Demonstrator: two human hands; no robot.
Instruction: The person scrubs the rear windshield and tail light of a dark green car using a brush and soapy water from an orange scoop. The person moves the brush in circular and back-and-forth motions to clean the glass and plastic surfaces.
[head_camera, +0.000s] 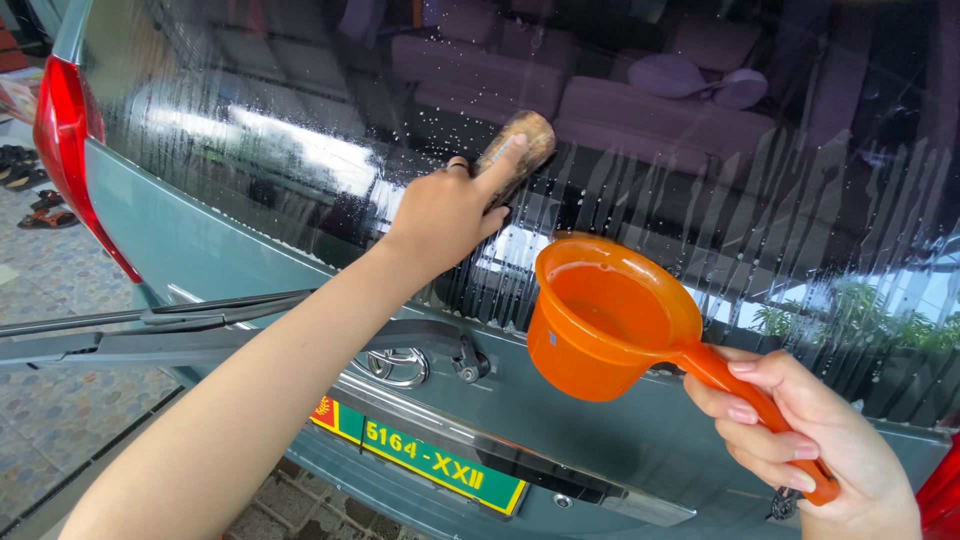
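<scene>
Now left hand (440, 215) presses brown sponge (515, 150) on wet glass (250, 130); right hand (800, 440) grips orange dipper (610, 320).

The left hand (445, 212) presses a brown sponge (517, 143) against the wet rear window (300, 120); the right hand (800, 440) holds an orange dipper (610, 320) by its handle.

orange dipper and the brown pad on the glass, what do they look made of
Orange dipper: looks like moulded plastic, glossy, light glowing through its thin wall. Brown pad under the left hand: probably a sponge, dull and rounded, though its texture is too blurred to be sure. Right hand grips the dipper's handle.
</scene>
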